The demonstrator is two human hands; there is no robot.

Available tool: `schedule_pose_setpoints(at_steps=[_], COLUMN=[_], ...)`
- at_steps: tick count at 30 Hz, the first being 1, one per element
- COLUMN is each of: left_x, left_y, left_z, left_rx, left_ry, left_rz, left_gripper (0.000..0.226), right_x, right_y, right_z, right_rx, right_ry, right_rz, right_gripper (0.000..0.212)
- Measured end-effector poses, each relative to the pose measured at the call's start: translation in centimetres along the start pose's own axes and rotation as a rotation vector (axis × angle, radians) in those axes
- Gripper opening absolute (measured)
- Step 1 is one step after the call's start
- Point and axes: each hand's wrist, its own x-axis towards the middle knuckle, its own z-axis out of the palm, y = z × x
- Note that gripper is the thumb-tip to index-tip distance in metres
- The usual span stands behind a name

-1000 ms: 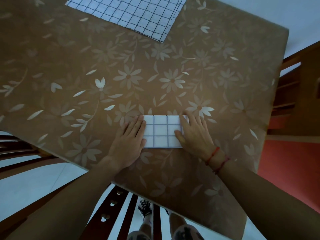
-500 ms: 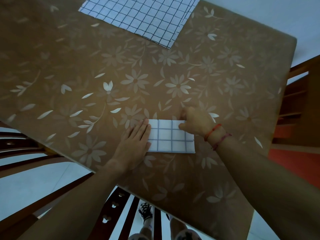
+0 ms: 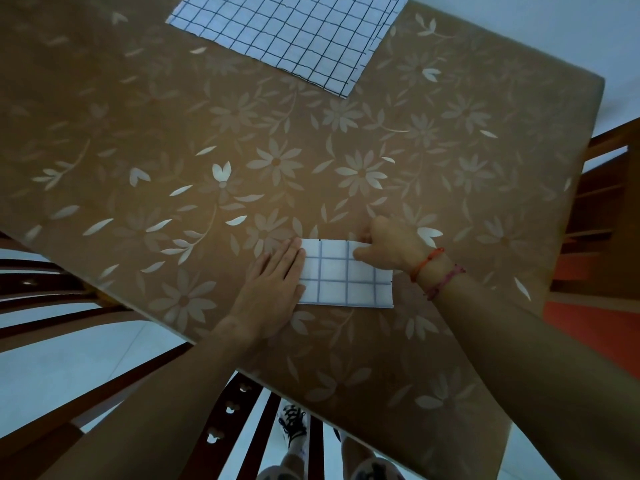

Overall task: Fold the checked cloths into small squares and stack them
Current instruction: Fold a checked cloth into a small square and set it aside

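A folded checked cloth [image 3: 349, 282], a small white rectangle with dark grid lines, lies near the front edge of the brown flowered table [image 3: 311, 161]. My left hand [image 3: 273, 289] lies flat, fingers straight, pressing its left end. My right hand [image 3: 388, 245] is at the cloth's far right corner with fingers curled and thumb on top, pinching the edge. A larger checked cloth [image 3: 294, 32] lies spread flat at the table's far edge.
A dark wooden chair back [image 3: 242, 420] stands just in front of the table, with feet visible below. Another wooden chair [image 3: 609, 209] is at the table's right side, over a red floor patch.
My right hand has left its flat rest on the cloth's right end, moved to the far right corner and curled onto the edge. The left hand stays flat on the left end.
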Motion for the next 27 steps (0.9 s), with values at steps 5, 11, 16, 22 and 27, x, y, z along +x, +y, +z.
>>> schedule_pose_setpoints(at_steps=[5, 11, 16, 22, 27], left_x=[-0.3, -1.8, -3.6, -4.9, -5.1], left_y=[0.6, 2.0, 4.0, 6.2, 7.3], left_z=[-0.7, -1.1, -0.5, 0.3, 0.3], left_rx=[-0.037, -0.239, -0.357, -0.369, -0.319], left_ry=[0.017, 0.070, 0.127, 0.155, 0.204], left_rz=[-0.025, -0.060, -0.046, -0.011, -0.014], left_gripper=[0.061, 0.060, 0.059, 0.063, 0.052], right_x=[-0.3, -3.1, -6.4, -9.6, -11.2], right_y=[0.6, 1.7, 2.5, 3.2, 2.5], right_z=[0.3, 0.1, 1.7, 4.5, 6.0], right_rx=[0.043, 0.310, 0.752, 1.208, 1.404], right_ry=[-0.031, -0.032, -0.040, -0.012, -0.043], right_rz=[-0.009, 0.028, 0.271, 0.447, 0.541], right_gripper=[0.021, 0.012, 0.005, 0.007, 0.031])
